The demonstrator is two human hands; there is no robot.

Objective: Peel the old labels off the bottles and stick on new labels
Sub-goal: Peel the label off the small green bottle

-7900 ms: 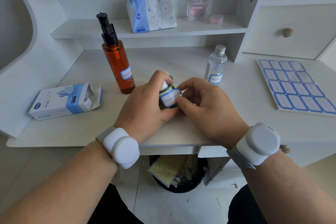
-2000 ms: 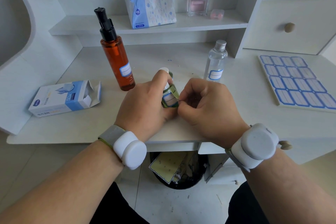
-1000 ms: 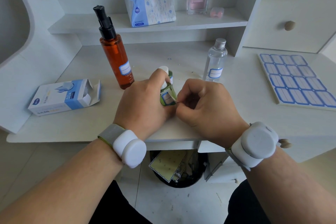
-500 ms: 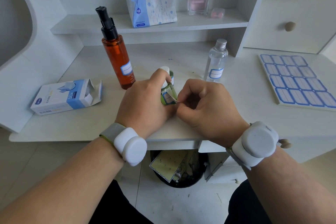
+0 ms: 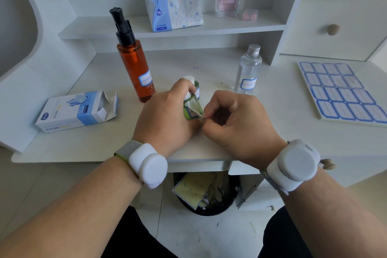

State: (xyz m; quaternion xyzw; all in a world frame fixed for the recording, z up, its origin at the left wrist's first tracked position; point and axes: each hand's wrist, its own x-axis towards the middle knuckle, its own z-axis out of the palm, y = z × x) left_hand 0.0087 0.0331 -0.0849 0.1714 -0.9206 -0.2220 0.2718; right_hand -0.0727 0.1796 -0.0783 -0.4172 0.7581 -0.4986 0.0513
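1. Your left hand (image 5: pixel 167 117) is wrapping its grip around the small green bottle (image 5: pixel 191 107), holding it tilted just above the front of the worktop (image 5: pixel 282 132).
2. Your right hand (image 5: pixel 236 123) is pinching the lifted edge of the old label (image 5: pixel 195 112) between thumb and forefinger; the label is partly peeling away, though how much is still sticking is hard to see.
3. The amber pump bottle (image 5: pixel 134 65) and the clear bottle (image 5: pixel 248 71) are standing behind your hands, each wearing a blue-bordered label.
4. The label sheet (image 5: pixel 339 92) is lying to your right.
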